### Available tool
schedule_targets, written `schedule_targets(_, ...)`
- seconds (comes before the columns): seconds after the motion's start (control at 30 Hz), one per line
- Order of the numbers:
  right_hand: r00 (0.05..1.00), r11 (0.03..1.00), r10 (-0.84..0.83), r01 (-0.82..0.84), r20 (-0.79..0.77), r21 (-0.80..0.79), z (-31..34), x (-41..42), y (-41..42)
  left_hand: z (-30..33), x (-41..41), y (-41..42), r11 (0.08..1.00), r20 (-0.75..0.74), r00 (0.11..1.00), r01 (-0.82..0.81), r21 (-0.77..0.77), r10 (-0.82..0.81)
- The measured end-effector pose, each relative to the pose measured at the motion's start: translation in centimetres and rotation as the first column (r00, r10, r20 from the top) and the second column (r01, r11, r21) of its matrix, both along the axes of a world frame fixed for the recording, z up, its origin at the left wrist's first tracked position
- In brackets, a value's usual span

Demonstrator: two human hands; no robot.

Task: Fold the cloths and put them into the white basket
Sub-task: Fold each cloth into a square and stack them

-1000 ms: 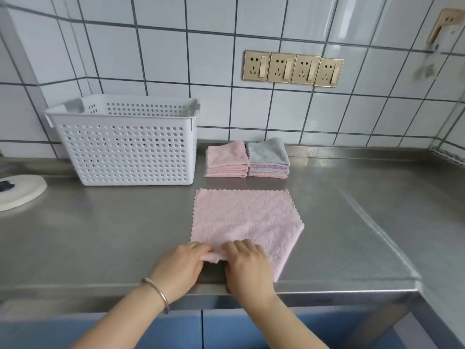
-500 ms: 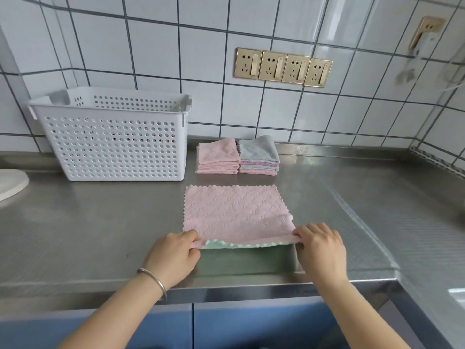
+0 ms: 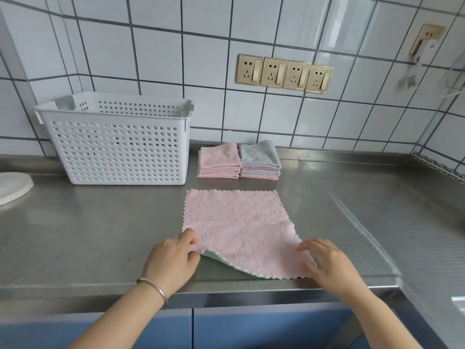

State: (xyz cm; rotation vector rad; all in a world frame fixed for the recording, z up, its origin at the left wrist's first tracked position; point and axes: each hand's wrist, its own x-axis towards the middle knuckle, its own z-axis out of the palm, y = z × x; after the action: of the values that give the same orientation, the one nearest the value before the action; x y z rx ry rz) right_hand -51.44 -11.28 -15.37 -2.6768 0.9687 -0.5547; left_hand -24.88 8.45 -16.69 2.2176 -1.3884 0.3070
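A stainless steel counter runs below a white tiled wall with four gold sockets. At ten o'clock stands one white perforated basket, its inside hidden. At twelve, two stacks of folded cloths sit side by side, their number unclear. One pink cloth lies flat at centre, long axis running front to back. The left hand pinches its near-left corner, baring a green underside; the right hand rests loose-fingered on its near-right corner. A white disc is cut off at nine.
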Motion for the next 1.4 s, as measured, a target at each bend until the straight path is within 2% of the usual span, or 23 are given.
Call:
schedule_targets(0.03,0.998,0.998,0.038,-0.035,-0.059,0.055,-0.3,-0.1,0.3,0.2,-0.1,0.1,1.0,0.008,1.0,0.007,-0.003,-0.007)
schedule_targets(0.1,0.994,0.998,0.055,-0.052,-0.099,0.035,-0.7,-0.1,1.1,0.6,-0.3,0.4,0.999,0.005,0.999,0.037,0.013,-0.038)
schedule_targets(0.2,0.991,0.975,-0.014,-0.016,-0.132,-0.221,-0.9,0.7,2.4,0.8,-0.4,0.5,0.998,-0.036,0.998,0.052,-0.044,-0.054)
schedule_targets(0.3,0.984,0.933,-0.089,0.029,-0.154,-0.358,-0.8,2.8,3.6,1.7,-0.5,0.4,0.997,-0.256,0.966,0.018,-0.072,-0.036)
schedule_targets(0.37,0.981,0.923,-0.11,0.04,-0.162,-0.382,-0.9,3.9,4.0,2.1,-0.6,0.3,0.997,-0.326,0.945,-0.011,-0.077,-0.015)
schedule_targets(0.5,0.981,0.92,-0.114,0.044,-0.156,-0.39,-1.1,3.6,3.0,2.3,0.0,1.2,0.998,-0.367,0.93,-0.029,-0.049,0.009)
schedule_targets(0.6,0.985,0.951,-0.137,0.102,-0.103,-0.292,-1.3,2.0,1.5,2.4,0.7,2.5,0.999,-0.442,0.897,0.033,0.022,-0.02)
schedule_targets(0.67,0.989,0.977,-0.125,0.108,-0.081,-0.185,-0.4,0.9,1.1,2.5,1.3,3.5,0.997,-0.523,0.851,0.078,0.016,-0.058)
schedule_targets(0.77,0.974,0.985,-0.031,0.068,-0.225,0.158,1.7,-0.6,0.6,3.2,2.0,5.0,0.987,-0.628,0.774,0.149,0.06,-0.078)
schedule_targets(0.87,0.956,0.892,0.069,0.07,-0.287,0.447,3.9,-1.5,-0.5,5.1,2.4,5.3,0.977,-0.716,0.69,0.207,0.056,-0.105)
schedule_targets(0.93,0.958,0.845,0.088,0.073,-0.273,0.53,5.1,-1.6,-1.4,6.3,3.0,4.8,0.967,-0.823,0.557,0.253,0.041,-0.11)
schedule_targets(1.0,0.983,0.757,0.063,0.065,-0.172,0.651,5.9,-1.0,-2.1,7.1,3.5,3.8,0.96,-0.902,0.426,0.273,0.056,-0.069)
schedule_targets(1.07,0.998,0.649,-0.001,0.047,-0.06,0.76,5.9,0.4,-2.8,7.1,4.1,2.2,0.979,-0.923,0.385,0.192,0.063,-0.016)
schedule_targets(1.17,0.988,0.582,-0.155,0.077,0.018,0.81,5.0,3.5,-3.8,6.1,5.1,-1.2,0.997,-0.91,0.41,0.001,0.073,0.066)
schedule_targets(1.2,0.979,0.589,-0.203,0.11,0.014,0.801,4.9,4.6,-3.9,5.5,5.6,-2.4,0.994,-0.887,0.45,-0.056,0.094,0.109)
schedule_targets(1.3,0.945,0.652,-0.325,0.252,-0.037,0.715,4.3,7.3,-4.6,3.9,6.7,-5.7,0.961,-0.702,0.656,-0.188,0.205,0.278)
schedule_targets(1.4,0.92,0.724,-0.385,0.353,-0.079,0.592,3.7,9.4,-5.2,3.7,6.5,-7.3,0.909,-0.5,0.765,-0.281,0.306,0.405)
